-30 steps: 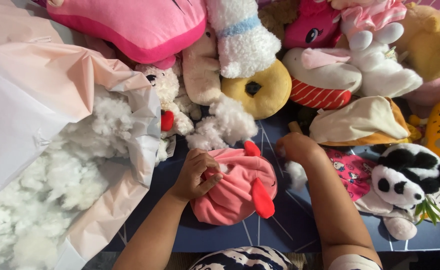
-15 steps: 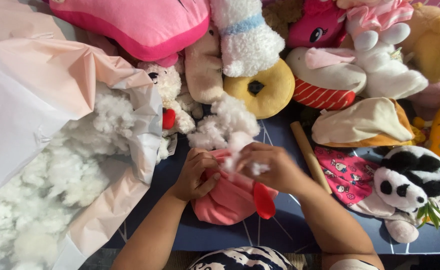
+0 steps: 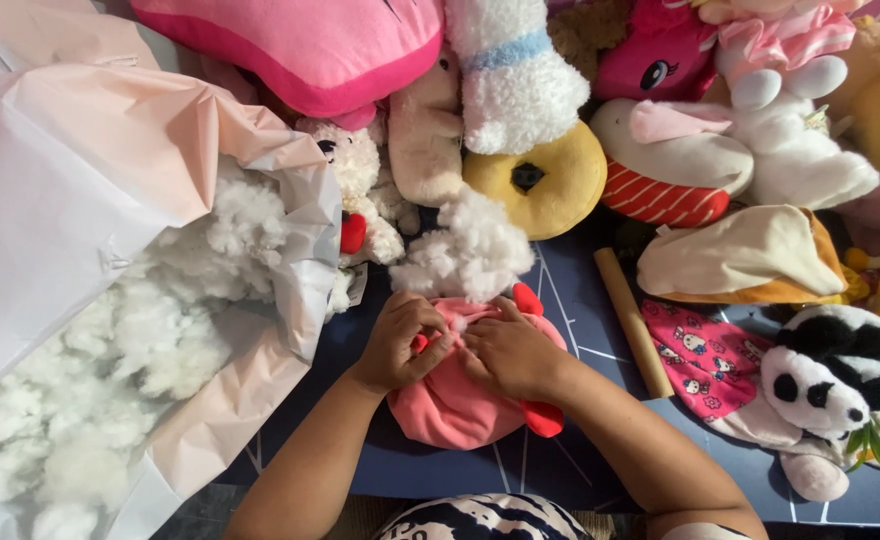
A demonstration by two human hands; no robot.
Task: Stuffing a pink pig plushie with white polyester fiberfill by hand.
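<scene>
Both hands pressed together on top of a pink plush toy (image 3: 457, 400) lying on a dark blue mat (image 3: 580, 300). Left hand (image 3: 403, 343) clenched over the toy's upper edge, fingers curled down into the pink fabric. Right hand (image 3: 513, 352) clamped just beside it, fingertips pinching the same gathered fabric where a little white filling shows between the two. Red parts of the toy visible at its top right and lower right, peeking out from under the right hand and wrist.

Directly above the toy, touching its top edge, a loose tuft of white stuffing (image 3: 472, 250). To the left of the toy, a large pale pink bag (image 3: 80, 170) lying open, full of white fluffy filling (image 3: 90, 400) spilling toward the mat. Up and left of the toy, against the bag's edge, a small white teddy (image 3: 358, 170) with a red spot. Above the tuft, a yellow doughnut-shaped plush (image 3: 560, 185) and a white fluffy plush (image 3: 510, 70) with a pale blue band. To the right of the toy, a wooden stick (image 3: 635, 320) lying slantwise on the mat. Farther right, a pink patterned cloth piece (image 3: 705, 360) and a black-and-white panda plush (image 3: 835, 375). Far above, a big pink cushion (image 3: 300, 50).
</scene>
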